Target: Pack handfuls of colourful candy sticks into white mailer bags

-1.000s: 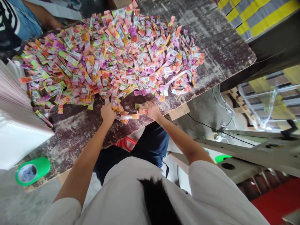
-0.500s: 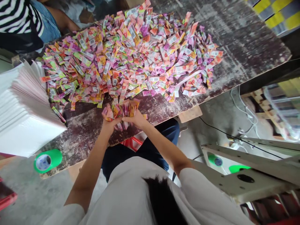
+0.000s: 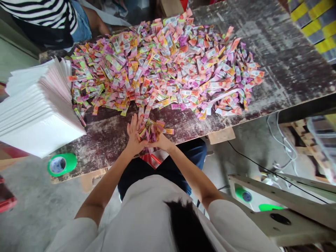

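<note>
A bunch of small colourful printed sachets (image 3: pixel 151 131) stands between my hands near the table's front edge. My right hand (image 3: pixel 160 141) is closed around its right and lower side; its fingers are partly hidden by the bunch. My left hand (image 3: pixel 135 138) lies against the left side with fingers stretched out and apart, pointing away from me. A loose orange sachet (image 3: pixel 168 131) lies just right of the bunch. Beyond my hands spreads a large heap of similar sachets (image 3: pixel 157 73) in pink, orange, purple and green, some showing barcodes.
White stacked sheets or bags (image 3: pixel 52 115) stand on the table's left end. A green tape roll (image 3: pixel 62 164) sits at the front left corner. The worn dark table (image 3: pixel 273 59) extends right. Another person's striped top (image 3: pixel 44 12) shows behind it. A metal frame (image 3: pixel 275 196) stands at right.
My left hand has opened from its grip on the sachets, its fingers now stretched along the bunch. The sachets are gathered into one bunch at my right hand. The view has shifted slightly.
</note>
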`<state>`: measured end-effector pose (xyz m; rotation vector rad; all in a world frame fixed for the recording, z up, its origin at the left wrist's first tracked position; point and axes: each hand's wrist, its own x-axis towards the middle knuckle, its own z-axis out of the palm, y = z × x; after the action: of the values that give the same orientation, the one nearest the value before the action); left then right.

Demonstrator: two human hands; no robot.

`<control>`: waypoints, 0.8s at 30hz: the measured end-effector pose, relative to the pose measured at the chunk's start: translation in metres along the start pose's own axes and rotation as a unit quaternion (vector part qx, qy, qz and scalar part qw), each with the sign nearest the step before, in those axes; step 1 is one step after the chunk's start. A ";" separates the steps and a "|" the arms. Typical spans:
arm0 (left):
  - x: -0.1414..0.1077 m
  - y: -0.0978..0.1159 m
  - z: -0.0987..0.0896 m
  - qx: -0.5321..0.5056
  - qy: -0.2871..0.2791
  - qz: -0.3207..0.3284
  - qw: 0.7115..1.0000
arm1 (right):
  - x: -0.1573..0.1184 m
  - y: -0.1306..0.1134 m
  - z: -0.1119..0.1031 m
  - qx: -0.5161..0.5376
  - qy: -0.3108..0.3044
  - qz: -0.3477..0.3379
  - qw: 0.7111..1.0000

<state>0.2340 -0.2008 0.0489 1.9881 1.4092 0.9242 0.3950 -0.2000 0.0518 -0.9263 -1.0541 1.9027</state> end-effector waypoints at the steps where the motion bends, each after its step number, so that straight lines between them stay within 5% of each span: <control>1: -0.003 0.002 -0.002 0.026 -0.006 0.000 1.000 | -0.002 0.003 0.001 0.013 -0.007 0.004 1.000; 13: -0.040 -0.022 -0.030 0.071 -0.013 -0.011 0.997 | -0.007 0.056 0.058 0.101 0.058 0.073 0.991; 16: -0.048 -0.039 -0.041 0.048 -0.055 -0.049 0.996 | 0.002 0.056 0.071 0.116 0.078 0.104 0.985; 19: -0.051 -0.071 -0.073 0.012 -0.068 -0.106 0.992 | 0.008 0.060 0.069 0.143 0.110 0.146 0.973; 21: -0.049 -0.100 -0.105 0.026 0.072 -0.189 0.979 | 0.010 0.063 0.056 0.132 0.131 0.160 0.969; 23: -0.045 -0.131 -0.138 0.123 0.329 -0.298 0.887 | 0.010 0.064 0.041 0.100 0.142 0.155 0.973; 24: -0.043 -0.145 -0.152 0.166 0.387 -0.328 0.845 | 0.010 0.064 0.034 0.083 0.145 0.148 0.975</control>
<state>0.0212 -0.1904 0.0262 1.1309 2.6241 1.2499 0.3446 -0.2267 0.0057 -1.2716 -0.6004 1.9793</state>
